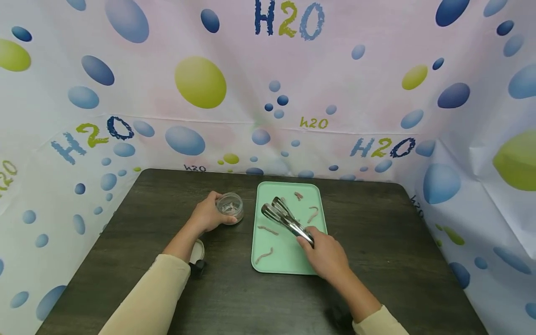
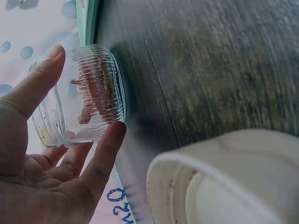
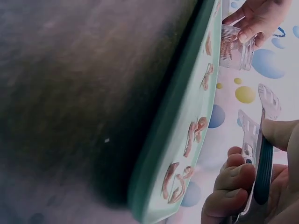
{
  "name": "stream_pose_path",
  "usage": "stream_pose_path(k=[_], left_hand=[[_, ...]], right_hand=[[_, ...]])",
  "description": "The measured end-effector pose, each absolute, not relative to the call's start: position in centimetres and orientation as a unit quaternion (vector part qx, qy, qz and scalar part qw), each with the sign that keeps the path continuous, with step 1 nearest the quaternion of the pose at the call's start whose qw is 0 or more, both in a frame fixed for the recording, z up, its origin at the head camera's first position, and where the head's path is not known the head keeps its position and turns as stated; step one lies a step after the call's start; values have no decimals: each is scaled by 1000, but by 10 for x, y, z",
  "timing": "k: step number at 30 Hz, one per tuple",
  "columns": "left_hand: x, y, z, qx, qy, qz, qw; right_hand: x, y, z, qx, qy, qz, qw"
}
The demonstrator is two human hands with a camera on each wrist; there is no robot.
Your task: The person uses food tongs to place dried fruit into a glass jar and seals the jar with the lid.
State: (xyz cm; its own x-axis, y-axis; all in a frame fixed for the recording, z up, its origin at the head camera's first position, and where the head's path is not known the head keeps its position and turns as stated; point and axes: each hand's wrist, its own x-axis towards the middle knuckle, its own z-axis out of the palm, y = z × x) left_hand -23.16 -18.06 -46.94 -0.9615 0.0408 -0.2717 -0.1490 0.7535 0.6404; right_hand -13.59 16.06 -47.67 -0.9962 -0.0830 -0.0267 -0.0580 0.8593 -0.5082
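Note:
My left hand [image 1: 208, 214] holds a small clear jar [image 1: 235, 215] that stands left of the tray, thumb on one side and fingers on the other. Through its ridged wall in the left wrist view, pinkish-brown worm-like pieces [image 2: 96, 88] show at the bottom. In my right hand [image 1: 328, 256] is a pair of metal tongs [image 1: 296, 227] with a dark grip [image 3: 265, 168], tips pointing up and left over the tray. The tips stand apart with nothing visible between them. Several pink worm-like strips [image 1: 268, 230] lie spread on the light green tray [image 1: 289, 260].
A white round lid [image 1: 197, 251] lies on the dark wooden table [image 1: 226, 298], partly hidden by the left forearm. A small black object [image 1: 197, 267] shows next to it. Behind the table hangs a white sheet [image 1: 259, 79] with blue and green dots.

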Motion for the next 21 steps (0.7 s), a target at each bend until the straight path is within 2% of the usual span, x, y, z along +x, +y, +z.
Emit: stream_pose_path(k=[21], left_hand=[[-229, -181, -471, -6, 928, 348, 133]], right_hand=[[-109, 180, -482, -46, 987, -152, -4]])
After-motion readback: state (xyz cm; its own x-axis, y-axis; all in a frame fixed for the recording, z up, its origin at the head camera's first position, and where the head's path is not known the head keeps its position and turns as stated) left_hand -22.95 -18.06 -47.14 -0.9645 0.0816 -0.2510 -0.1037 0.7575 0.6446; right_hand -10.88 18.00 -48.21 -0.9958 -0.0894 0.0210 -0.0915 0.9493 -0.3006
